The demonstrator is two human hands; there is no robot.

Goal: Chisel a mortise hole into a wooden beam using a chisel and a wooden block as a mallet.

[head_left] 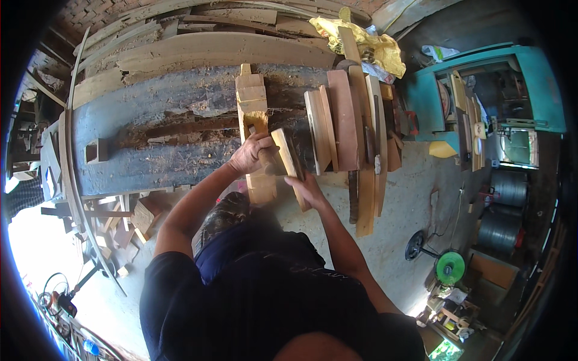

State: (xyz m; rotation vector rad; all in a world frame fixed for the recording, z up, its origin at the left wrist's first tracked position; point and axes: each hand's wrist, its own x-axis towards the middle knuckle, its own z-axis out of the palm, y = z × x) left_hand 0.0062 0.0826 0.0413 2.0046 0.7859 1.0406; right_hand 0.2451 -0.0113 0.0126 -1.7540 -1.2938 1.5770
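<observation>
A pale wooden beam (251, 96) with a hollow cut into its upper face lies across the dark workbench. My left hand (250, 154) is closed around the brown wooden handle of a chisel (265, 160). The chisel's tip points into the hollow, and whether it touches the wood cannot be made out. In my right hand (308, 190) is a thick wooden block (289, 159), gripped near its lower end. The block slants beside the chisel handle, its upper end close to my left hand.
Several boards (344, 120) lie on the bench's right side, some jutting past its front edge. Shavings cover the workbench (180, 171), where a small hollow block (96, 151) stands at left. A teal machine (424, 96) is at right; a green fan (450, 268) stands on the floor. Offcuts lie below left.
</observation>
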